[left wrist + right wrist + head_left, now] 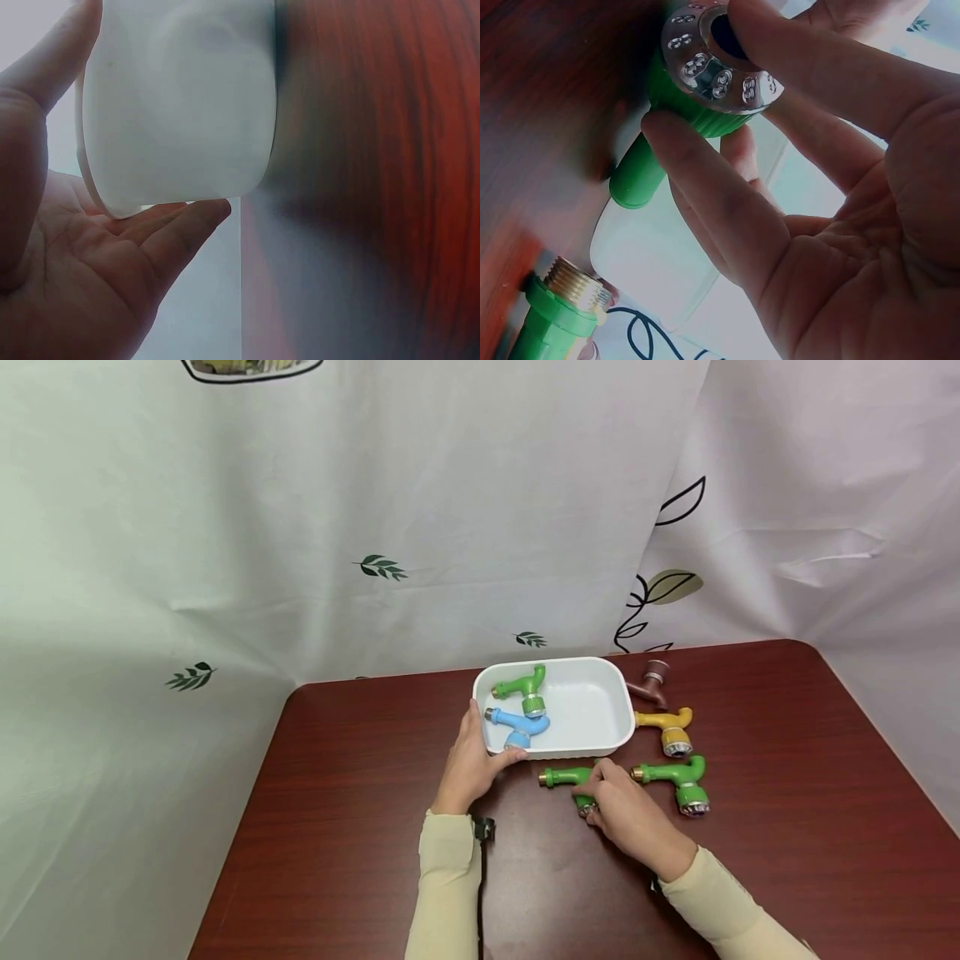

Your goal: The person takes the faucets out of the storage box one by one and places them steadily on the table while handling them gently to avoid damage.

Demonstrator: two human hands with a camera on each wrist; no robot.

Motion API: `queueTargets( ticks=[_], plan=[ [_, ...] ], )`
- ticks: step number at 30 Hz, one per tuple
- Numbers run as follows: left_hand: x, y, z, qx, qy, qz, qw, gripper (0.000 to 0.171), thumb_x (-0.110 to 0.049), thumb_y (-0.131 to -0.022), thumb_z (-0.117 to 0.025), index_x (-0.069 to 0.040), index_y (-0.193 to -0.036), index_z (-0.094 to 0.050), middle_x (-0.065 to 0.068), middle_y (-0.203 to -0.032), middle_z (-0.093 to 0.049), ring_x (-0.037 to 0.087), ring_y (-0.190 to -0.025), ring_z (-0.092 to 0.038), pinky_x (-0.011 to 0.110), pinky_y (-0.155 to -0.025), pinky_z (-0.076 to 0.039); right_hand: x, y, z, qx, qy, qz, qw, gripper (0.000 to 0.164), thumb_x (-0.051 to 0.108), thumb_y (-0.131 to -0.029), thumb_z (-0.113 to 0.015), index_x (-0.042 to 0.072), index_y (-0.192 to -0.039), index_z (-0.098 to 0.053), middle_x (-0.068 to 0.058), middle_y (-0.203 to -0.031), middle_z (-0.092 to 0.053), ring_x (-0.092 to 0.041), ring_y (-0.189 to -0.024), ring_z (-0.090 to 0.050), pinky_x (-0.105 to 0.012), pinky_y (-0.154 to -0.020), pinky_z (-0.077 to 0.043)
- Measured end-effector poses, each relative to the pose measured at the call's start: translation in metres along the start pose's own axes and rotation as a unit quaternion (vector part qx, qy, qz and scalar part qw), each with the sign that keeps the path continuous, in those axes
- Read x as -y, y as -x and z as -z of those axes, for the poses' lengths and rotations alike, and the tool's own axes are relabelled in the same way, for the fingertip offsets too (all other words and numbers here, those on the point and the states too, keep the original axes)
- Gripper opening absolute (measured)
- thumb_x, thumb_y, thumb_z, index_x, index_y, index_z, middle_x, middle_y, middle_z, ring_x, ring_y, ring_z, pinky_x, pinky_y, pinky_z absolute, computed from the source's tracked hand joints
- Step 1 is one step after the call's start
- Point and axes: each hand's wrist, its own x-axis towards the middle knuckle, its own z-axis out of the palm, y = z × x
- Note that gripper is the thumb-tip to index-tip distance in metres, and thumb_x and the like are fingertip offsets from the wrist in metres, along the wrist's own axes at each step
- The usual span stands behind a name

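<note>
A white plastic tray stands near the back of the table. My left hand holds its front left corner, thumb along the front wall and fingers along the left side. In the left wrist view, the tray's wall sits between thumb and fingers. Inside the tray lie a green tap and a light blue tap. In front of the tray, my right hand grips another green tap by its knob. The right wrist view shows the thumb against the knob's silver ring and fingers around its green side.
Right of the tray are a brown tap, a yellow tap touching its wall in this view, and a third green tap close beside my right hand. A white printed curtain hangs behind the dark red wooden table.
</note>
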Motion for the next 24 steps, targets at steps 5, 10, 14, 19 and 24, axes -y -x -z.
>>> queueTargets(
  ticks=[5,10,14,19,24],
  plan=[
    [-0.0009,0.0002,0.0007,-0.001,0.003,0.001,1.0000,0.120,-0.043,-0.081,-0.083,0.002,-0.160,-0.004,0.019,-0.165,-0.017,0.036,-0.143,-0.036,0.051,-0.111,-0.036,0.0012,-0.0004,0.0013,0.016,-0.004,-0.024,1.000,0.035,-0.008,-0.074,-0.081,0.006,-0.107,-0.079,-0.001,-0.091,-0.051,-0.017,-0.085,-0.053,-0.030,-0.072,-0.049],
    [-0.0017,0.0001,0.0007,-0.002,0.000,0.001,1.0000,0.120,-0.042,-0.081,-0.084,0.003,-0.159,-0.005,0.020,-0.165,-0.017,0.036,-0.143,-0.035,0.051,-0.111,-0.036,0.0012,-0.0002,0.0023,0.017,-0.007,-0.031,0.999,0.035,-0.006,-0.074,-0.083,0.008,-0.106,-0.079,0.000,-0.091,-0.050,-0.017,-0.086,-0.052,-0.031,-0.071,-0.049],
    [-0.0014,-0.0006,-0.0001,0.000,-0.003,0.001,1.0000,0.119,-0.042,-0.082,-0.083,0.004,-0.159,-0.006,0.020,-0.165,-0.017,0.036,-0.144,-0.034,0.050,-0.112,-0.035,0.0007,0.0001,0.0038,0.014,-0.006,-0.028,0.999,0.036,-0.003,-0.074,-0.085,0.009,-0.107,-0.079,0.000,-0.092,-0.050,-0.018,-0.086,-0.052,-0.032,-0.071,-0.049],
    [-0.0012,-0.0007,-0.0001,0.001,-0.006,0.005,1.0000,0.119,-0.043,-0.082,-0.083,0.004,-0.159,-0.006,0.020,-0.165,-0.017,0.036,-0.144,-0.034,0.050,-0.112,-0.035,0.0007,0.0001,0.0064,0.011,0.001,-0.020,1.000,0.036,0.005,-0.074,-0.089,0.011,-0.107,-0.078,-0.001,-0.094,-0.050,-0.019,-0.087,-0.052,-0.034,-0.071,-0.049],
    [-0.0011,-0.0005,0.0000,0.003,-0.004,0.005,1.0000,0.119,-0.043,-0.082,-0.083,0.003,-0.159,-0.005,0.020,-0.165,-0.017,0.036,-0.144,-0.033,0.050,-0.112,-0.035,0.0012,0.0002,0.0088,-0.001,0.004,-0.007,1.000,0.037,0.009,-0.074,-0.090,0.011,-0.109,-0.078,-0.001,-0.095,-0.050,-0.020,-0.087,-0.052,-0.035,-0.072,-0.049]
  ],
)
